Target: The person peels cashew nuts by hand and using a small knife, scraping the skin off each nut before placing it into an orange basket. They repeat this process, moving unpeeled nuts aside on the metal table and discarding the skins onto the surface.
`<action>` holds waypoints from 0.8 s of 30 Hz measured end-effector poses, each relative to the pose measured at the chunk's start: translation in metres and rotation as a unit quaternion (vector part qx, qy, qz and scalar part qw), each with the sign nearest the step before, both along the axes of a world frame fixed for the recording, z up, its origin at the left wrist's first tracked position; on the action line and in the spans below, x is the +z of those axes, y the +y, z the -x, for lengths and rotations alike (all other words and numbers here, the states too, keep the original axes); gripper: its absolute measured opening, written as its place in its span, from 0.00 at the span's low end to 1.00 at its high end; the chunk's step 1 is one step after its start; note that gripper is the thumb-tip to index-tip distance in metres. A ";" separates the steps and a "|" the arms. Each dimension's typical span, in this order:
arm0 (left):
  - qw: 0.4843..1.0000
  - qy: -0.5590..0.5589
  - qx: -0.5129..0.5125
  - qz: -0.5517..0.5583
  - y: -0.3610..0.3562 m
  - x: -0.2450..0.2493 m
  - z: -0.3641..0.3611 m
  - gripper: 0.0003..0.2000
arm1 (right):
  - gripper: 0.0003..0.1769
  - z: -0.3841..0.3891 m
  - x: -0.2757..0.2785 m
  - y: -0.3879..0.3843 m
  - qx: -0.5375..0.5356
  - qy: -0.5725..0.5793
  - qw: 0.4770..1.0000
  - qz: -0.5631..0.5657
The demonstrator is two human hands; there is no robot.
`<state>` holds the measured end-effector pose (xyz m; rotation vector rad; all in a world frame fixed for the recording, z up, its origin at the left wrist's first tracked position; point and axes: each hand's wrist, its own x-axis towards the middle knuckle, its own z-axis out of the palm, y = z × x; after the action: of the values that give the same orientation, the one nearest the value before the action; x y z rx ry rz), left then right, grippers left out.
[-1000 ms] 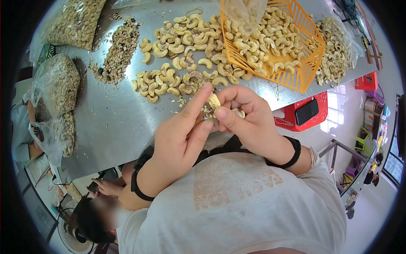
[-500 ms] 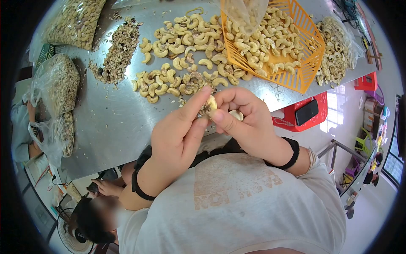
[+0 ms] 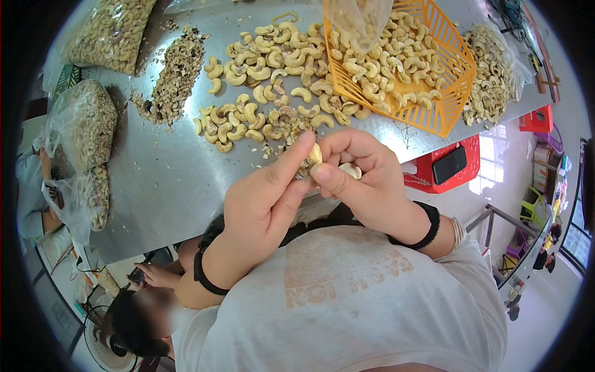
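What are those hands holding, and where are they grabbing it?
A cashew, pinched between the fingertips of the left hand and right hand. A second cashew lies tucked in the right hand.

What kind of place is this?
Probably a small cashew-processing workshop: loose cashews spread on a metal table, more in an orange basket, and the left hand and right hand pinching one nut.

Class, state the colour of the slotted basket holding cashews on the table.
The basket is orange, clearest in the head view.
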<state>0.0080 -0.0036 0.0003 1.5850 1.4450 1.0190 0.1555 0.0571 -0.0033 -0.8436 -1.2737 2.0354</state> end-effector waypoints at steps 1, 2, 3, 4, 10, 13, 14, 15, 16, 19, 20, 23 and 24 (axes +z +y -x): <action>1.000 0.000 0.000 0.000 0.000 -0.001 0.001 0.20 | 0.06 0.000 -0.001 -0.001 0.000 0.000 1.000 0.000; 1.000 0.007 0.006 -0.012 0.000 -0.002 0.001 0.19 | 0.06 0.001 -0.003 -0.002 -0.005 -0.010 1.000 -0.027; 1.000 0.014 0.012 -0.023 0.000 -0.003 0.001 0.19 | 0.07 0.001 -0.004 -0.002 -0.011 -0.020 0.998 -0.054; 1.000 0.014 0.011 -0.023 0.000 -0.004 0.001 0.19 | 0.07 0.001 -0.003 -0.002 -0.011 -0.021 0.998 -0.054; 1.000 -0.020 0.023 -0.003 0.001 0.000 -0.001 0.19 | 0.07 -0.001 -0.003 0.002 0.005 -0.020 1.000 -0.004; 0.999 -0.048 0.009 0.017 0.001 0.005 -0.001 0.20 | 0.07 -0.001 -0.002 0.003 0.012 0.009 1.000 0.016; 0.998 -0.045 0.001 0.043 0.000 0.005 0.001 0.21 | 0.07 -0.001 -0.002 0.003 0.014 0.010 1.000 0.023; 0.997 -0.043 -0.007 0.069 0.000 0.006 0.002 0.22 | 0.07 -0.001 -0.001 0.003 0.015 0.011 0.999 0.031; 0.997 -0.043 -0.008 0.069 0.001 0.007 0.001 0.22 | 0.07 -0.002 0.000 0.003 0.015 0.011 0.999 0.031; 0.985 -0.137 -0.012 0.103 0.001 0.008 0.001 0.22 | 0.07 -0.002 0.003 0.005 0.029 0.020 0.999 0.021; 0.984 -0.143 -0.021 0.100 0.001 0.007 0.003 0.22 | 0.07 -0.002 0.005 0.005 0.026 0.024 0.999 0.026; 0.993 -0.101 -0.024 0.062 0.001 0.005 0.002 0.22 | 0.06 -0.002 0.003 0.004 0.018 0.018 1.000 0.013; 0.998 -0.052 -0.016 0.026 0.001 0.004 0.002 0.21 | 0.06 -0.002 0.002 0.003 0.012 0.008 1.000 -0.004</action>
<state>0.0060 -0.0027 0.0045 1.4918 1.3604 1.0209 0.1578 0.0602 -0.0016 -0.8104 -1.2888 2.0508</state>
